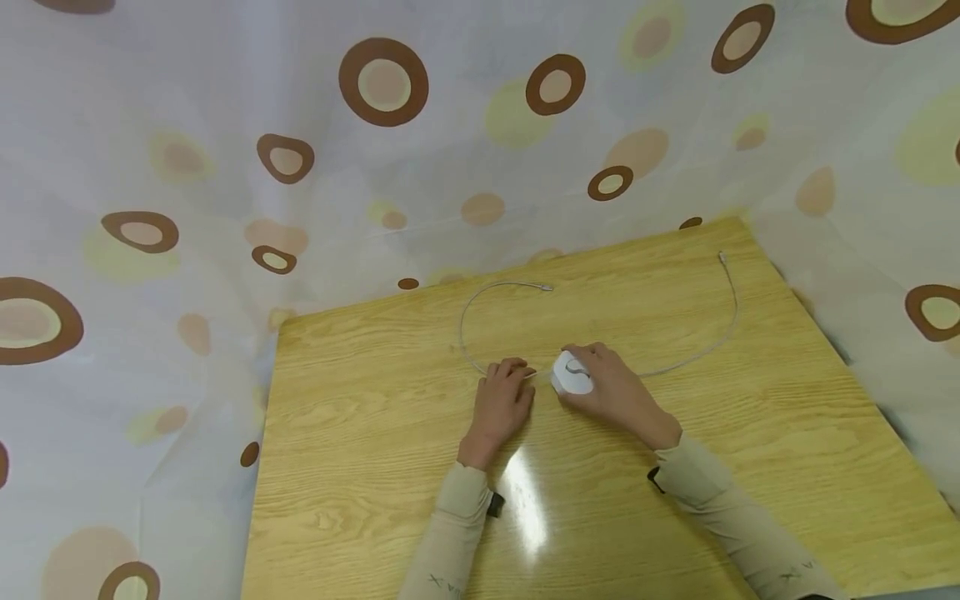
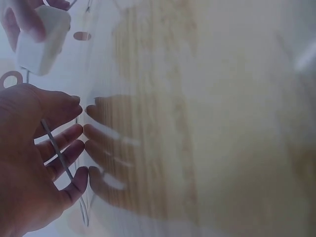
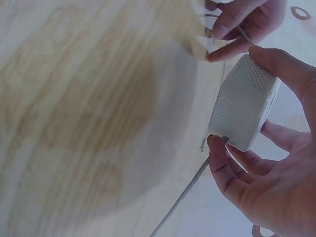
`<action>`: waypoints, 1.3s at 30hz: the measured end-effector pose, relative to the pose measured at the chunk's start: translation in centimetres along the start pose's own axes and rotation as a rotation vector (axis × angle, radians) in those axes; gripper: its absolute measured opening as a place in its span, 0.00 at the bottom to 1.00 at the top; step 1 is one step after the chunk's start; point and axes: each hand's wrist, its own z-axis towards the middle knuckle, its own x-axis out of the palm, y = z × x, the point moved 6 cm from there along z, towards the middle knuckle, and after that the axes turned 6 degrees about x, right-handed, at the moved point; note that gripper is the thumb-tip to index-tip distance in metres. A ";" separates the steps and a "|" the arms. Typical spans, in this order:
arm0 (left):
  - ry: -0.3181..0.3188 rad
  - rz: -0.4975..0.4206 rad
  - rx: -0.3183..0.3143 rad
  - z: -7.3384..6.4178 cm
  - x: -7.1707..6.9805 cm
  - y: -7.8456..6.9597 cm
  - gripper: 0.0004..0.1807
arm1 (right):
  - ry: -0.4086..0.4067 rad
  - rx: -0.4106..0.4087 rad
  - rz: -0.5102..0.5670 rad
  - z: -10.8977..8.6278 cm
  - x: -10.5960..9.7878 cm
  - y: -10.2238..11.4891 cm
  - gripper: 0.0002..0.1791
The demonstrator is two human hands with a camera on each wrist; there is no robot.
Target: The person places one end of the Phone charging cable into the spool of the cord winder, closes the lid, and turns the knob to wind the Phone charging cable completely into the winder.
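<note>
A white six-sided cable reel (image 1: 572, 375) with a grey curved mark on its face has a thin grey cable (image 1: 692, 360) coming from opposite sides. My right hand (image 1: 611, 387) grips the reel, thumb on one edge and fingers on the other; in the right wrist view the reel (image 3: 242, 101) stands on edge with textured sides showing. My left hand (image 1: 502, 402) holds the cable left of the reel, fingers curled over it and tips on the table. Across its palm side runs the cable (image 2: 58, 152) in the left wrist view; how firmly it is held cannot be told.
The cable's left end curls back to a plug (image 1: 546, 287); the other plug (image 1: 722, 257) lies near the far right corner. Beneath is a glossy wood-grain table (image 1: 352, 467). A patterned white cloth (image 1: 450, 167) hangs behind and at the sides.
</note>
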 end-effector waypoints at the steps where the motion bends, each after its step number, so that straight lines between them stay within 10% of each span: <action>1: -0.005 -0.006 0.001 0.0 -0.1 0.0 0.16 | 0.002 0.000 0.010 0.0 -0.2 0.1 0.42; 21: -0.045 -0.162 -0.013 0.2 -0.2 1.4 0.13 | 0.060 0.040 0.278 -1.3 -4.4 3.5 0.46; 39: -0.037 -0.124 -0.053 1.1 -1.7 4.1 0.14 | 0.150 -0.099 0.431 -2.5 -5.4 5.7 0.46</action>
